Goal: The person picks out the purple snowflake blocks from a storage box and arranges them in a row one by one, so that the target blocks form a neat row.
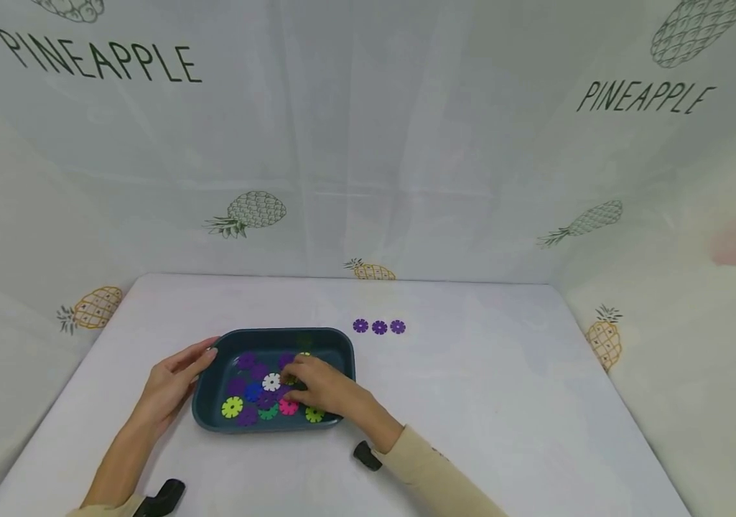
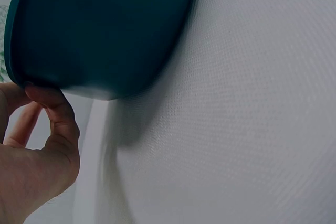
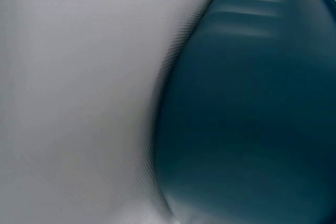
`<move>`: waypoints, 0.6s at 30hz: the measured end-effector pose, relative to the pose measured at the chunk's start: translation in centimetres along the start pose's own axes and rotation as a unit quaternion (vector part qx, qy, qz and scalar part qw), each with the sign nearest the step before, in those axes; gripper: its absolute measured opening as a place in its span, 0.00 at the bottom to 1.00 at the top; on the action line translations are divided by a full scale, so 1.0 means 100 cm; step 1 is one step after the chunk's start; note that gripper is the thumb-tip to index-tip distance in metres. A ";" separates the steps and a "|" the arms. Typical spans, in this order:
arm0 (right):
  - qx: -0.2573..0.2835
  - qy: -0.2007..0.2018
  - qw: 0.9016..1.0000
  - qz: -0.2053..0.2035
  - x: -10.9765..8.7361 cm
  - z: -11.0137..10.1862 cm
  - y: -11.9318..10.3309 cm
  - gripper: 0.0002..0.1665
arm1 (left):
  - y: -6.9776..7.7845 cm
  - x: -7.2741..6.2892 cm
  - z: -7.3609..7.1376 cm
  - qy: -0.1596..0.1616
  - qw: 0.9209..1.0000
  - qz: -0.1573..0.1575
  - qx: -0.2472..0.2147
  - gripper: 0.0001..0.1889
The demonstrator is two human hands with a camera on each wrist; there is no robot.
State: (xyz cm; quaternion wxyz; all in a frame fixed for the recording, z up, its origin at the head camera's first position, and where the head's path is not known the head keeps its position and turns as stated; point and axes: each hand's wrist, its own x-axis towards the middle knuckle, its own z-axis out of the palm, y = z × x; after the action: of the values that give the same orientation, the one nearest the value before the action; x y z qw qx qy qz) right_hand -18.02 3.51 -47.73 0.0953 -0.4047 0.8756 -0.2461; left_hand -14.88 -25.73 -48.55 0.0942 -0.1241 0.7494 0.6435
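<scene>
A dark teal tray [image 1: 277, 331] lies on the white table with several notched, flower-shaped plastic discs in it. Most of the discs are purple; a white disc [image 1: 271, 382], a blue disc [image 1: 253, 392], a pink disc [image 1: 288, 407] and a yellow disc [image 1: 232, 407] lie among them. My left hand [image 1: 170, 380] pinches the tray's left rim between thumb and fingers, as the left wrist view also shows. Over the tray's right half, my right hand [image 1: 325, 388] reaches down, thumb and fingers apart, close above the discs. In the right wrist view only the tray's outer wall [image 3: 241, 108] and the tablecloth appear.
Three purple discs [image 1: 379, 327] lie in a row on the table, behind and right of the tray. A white curtain [image 1: 368, 143] with pineapple prints hangs behind the table and along its sides. Black straps show at both wrists.
</scene>
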 end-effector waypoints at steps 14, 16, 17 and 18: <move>0.012 -0.025 1.000 0.004 0.000 -0.001 -0.004 0.17 | 0.000 0.001 -0.001 -0.003 1.000 -0.004 -0.009 0.32; 0.017 -0.028 0.999 0.004 0.000 -0.001 -0.003 0.17 | -0.001 0.001 -0.001 -0.003 1.000 -0.001 -0.008 0.32; 0.020 -0.030 0.999 0.002 0.000 -0.001 -0.003 0.17 | -0.001 0.000 -0.001 -0.003 1.000 0.000 -0.009 0.32; 0.022 -0.031 0.999 -0.001 0.000 -0.001 -0.003 0.16 | -0.001 0.000 -0.001 -0.002 1.000 0.000 -0.008 0.32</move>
State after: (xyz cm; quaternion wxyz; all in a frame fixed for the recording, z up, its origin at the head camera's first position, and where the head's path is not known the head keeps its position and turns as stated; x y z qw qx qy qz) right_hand -17.87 3.34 -47.51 0.1310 -0.4108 0.8661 -0.2528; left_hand -14.86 -25.86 -48.62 0.0949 -0.1233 0.7437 0.6502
